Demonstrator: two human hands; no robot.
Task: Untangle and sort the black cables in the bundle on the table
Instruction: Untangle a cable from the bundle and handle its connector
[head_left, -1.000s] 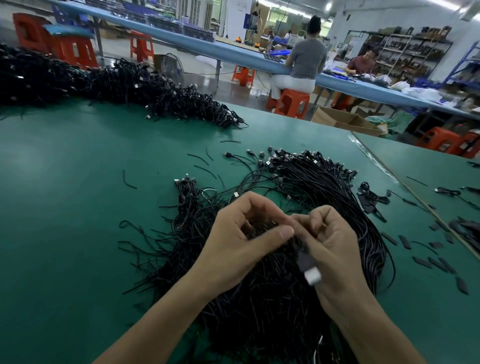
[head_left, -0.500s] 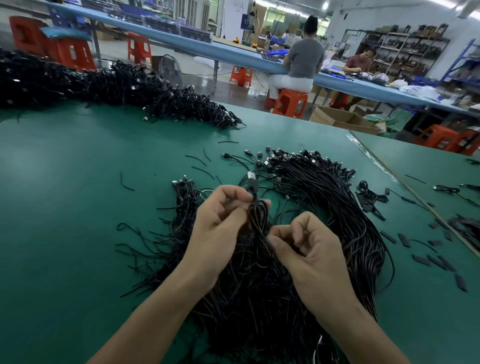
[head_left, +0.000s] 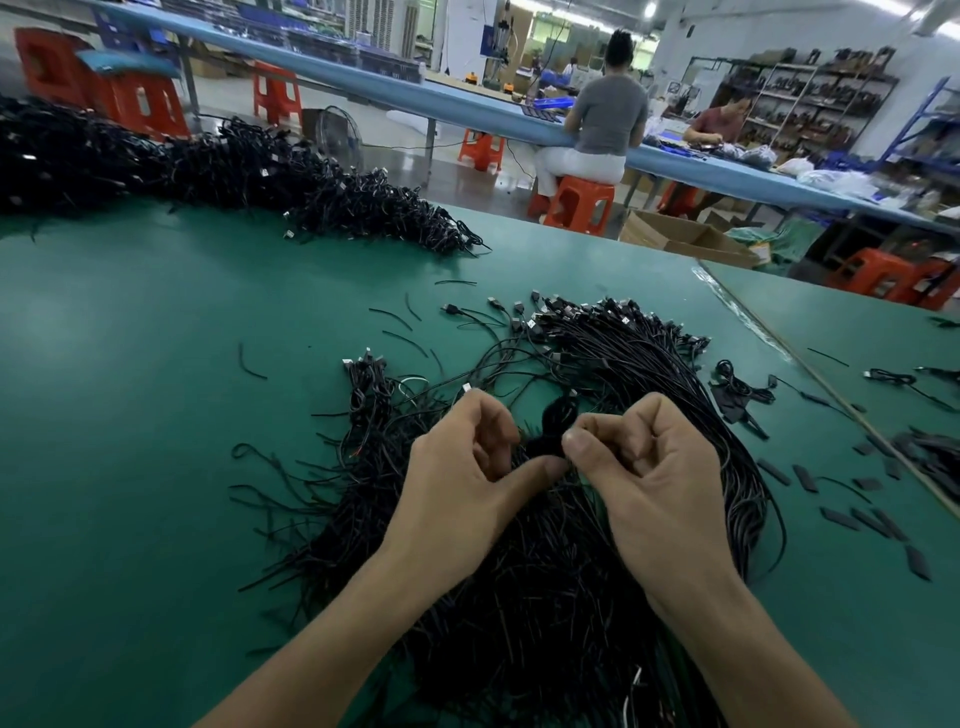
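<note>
A large bundle of thin black cables (head_left: 519, 597) lies on the green table (head_left: 130, 415) in front of me. Its plug ends fan out at the far side, with aligned connectors (head_left: 613, 317). My left hand (head_left: 467, 478) and my right hand (head_left: 654, 467) hover over the bundle's middle, fingers curled. Between them they pinch a small coiled black cable (head_left: 553, 426), thumbs almost touching. A smaller clump of cables with plugs (head_left: 366, 384) lies to the left of the bundle.
A long heap of black cables (head_left: 218, 171) runs along the table's far left. Loose cable bits (head_left: 400, 332) and flat black pieces (head_left: 805, 478) are scattered around. A second green table (head_left: 883, 338) adjoins on the right. People sit at a blue bench (head_left: 467, 109) beyond.
The left hand has come down from the raised cable with its plug. Both hands have moved together and now pinch the small coiled cable between them.
</note>
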